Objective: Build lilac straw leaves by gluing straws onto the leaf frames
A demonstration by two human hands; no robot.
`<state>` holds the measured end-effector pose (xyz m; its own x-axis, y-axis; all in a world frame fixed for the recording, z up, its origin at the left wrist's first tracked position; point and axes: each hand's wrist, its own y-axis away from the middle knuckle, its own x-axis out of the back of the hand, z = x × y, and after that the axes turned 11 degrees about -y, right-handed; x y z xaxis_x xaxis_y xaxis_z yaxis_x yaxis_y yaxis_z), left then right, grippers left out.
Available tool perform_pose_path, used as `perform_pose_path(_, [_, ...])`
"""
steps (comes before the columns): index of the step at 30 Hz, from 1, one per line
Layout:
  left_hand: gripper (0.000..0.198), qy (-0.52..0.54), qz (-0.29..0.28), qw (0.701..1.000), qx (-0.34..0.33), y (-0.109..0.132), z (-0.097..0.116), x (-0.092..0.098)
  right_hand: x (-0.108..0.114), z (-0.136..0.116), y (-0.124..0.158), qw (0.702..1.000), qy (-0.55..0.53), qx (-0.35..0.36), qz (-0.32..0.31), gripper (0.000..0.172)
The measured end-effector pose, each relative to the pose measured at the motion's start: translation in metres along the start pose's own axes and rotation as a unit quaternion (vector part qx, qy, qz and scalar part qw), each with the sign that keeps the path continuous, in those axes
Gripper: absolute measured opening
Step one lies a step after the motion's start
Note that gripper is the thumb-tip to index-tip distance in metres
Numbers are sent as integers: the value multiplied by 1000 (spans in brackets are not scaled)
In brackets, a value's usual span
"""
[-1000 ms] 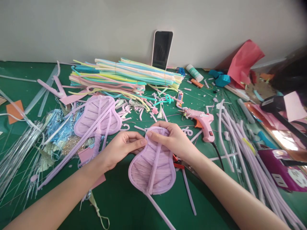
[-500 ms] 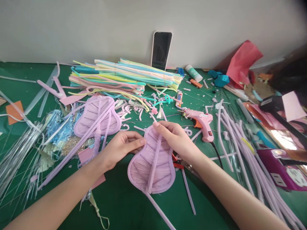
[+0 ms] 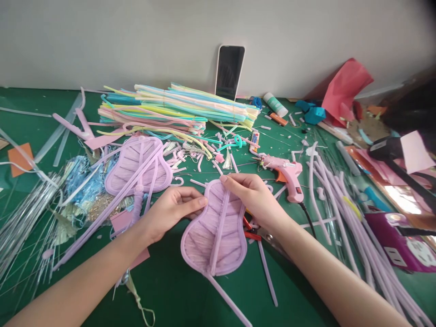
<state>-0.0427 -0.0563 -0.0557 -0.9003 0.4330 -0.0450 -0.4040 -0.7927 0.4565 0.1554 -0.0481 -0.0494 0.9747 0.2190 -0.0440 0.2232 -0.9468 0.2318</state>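
A lilac pipe-cleaner fan [image 3: 213,245] with a wavy outline, dark ribs and a central spine is held above the green table. My left hand [image 3: 180,206] pinches its left edge at the waist between thumb and fingers. At the upper right edge, my right hand [image 3: 250,195] grips it, thumb on the front face and fingers hidden behind. One long pipe cleaner [image 3: 228,299] trails from the fan's lower end toward the front. Behind my left forearm lies a second lilac fan [image 3: 126,165] with a wrapped handle. Red-handled pliers or cutters [image 3: 252,235] are partly covered by my right hand.
A pink glue gun [image 3: 286,171] lies right of my hands. Bundled coloured pipe cleaners [image 3: 190,106] and a propped phone [image 3: 230,70] stand at the back. Lilac pipe cleaners [image 3: 357,245] lie to the right, metallic wires [image 3: 30,218] to the left, and cut scraps [image 3: 185,152] behind the fan.
The fan has tilted slightly, its lower part shifting a little left. My right hand has slid slightly right along its upper edge; my left hand stays in place.
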Motion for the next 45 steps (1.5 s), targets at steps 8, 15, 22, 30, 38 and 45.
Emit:
perform_pose_path(8, [13,6,1,1000,2,0,0,1,-1,0,1,1000,15,3,1,47])
perform_pose_path(15, [9,13,7,1000,-10,0,-2,1,2,2,1,994,-54,-44,89,38])
perform_pose_path(22, [8,15,4,1000,-15,-1,-3,1,3,1,1,999,-35,-7,35,21])
perform_pose_path(30, [10,8,6,1000,-11,-1,-3,1,2,-1,4,999,33,35,25,21])
perform_pose_path(38, [9,-3,12,1000,-13,0,-1,1,4,-6,5,988,121,62,69,39])
perform_pose_path(45, [10,0,5,1000,-22,0,-3,1,2,-4,3,992,97,69,36,19])
